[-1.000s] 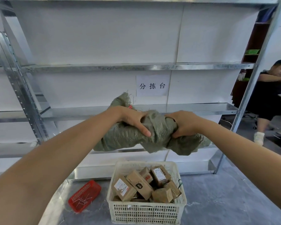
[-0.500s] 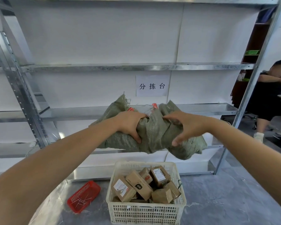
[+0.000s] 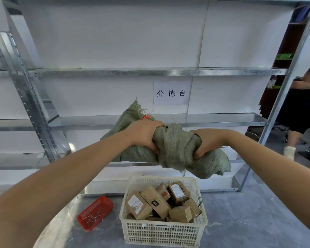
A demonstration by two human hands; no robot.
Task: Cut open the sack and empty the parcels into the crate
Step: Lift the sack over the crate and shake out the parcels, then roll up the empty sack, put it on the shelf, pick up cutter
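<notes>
A limp green woven sack [image 3: 175,145] is bunched up in the air above the white plastic crate [image 3: 161,231]. My left hand [image 3: 143,135] grips the sack's left part from above, fingers curled into the cloth. My right hand [image 3: 204,142] grips its right part, thumb and fingers dug into a fold. Loose ends of the sack hang down at the left and right. The crate stands on the grey floor below and holds several brown cardboard parcels [image 3: 157,203] with labels.
A metal shelving rack [image 3: 150,120] with a paper sign [image 3: 171,93] stands right behind the sack. A small red basket [image 3: 95,212] lies on the floor left of the crate. A seated person [image 3: 301,111] is at the far right.
Both hands have regripped and squeezed the sack into a tighter bundle. The right hand went from lying over the cloth to clenching it, and the sack's upper right flap has dropped.
</notes>
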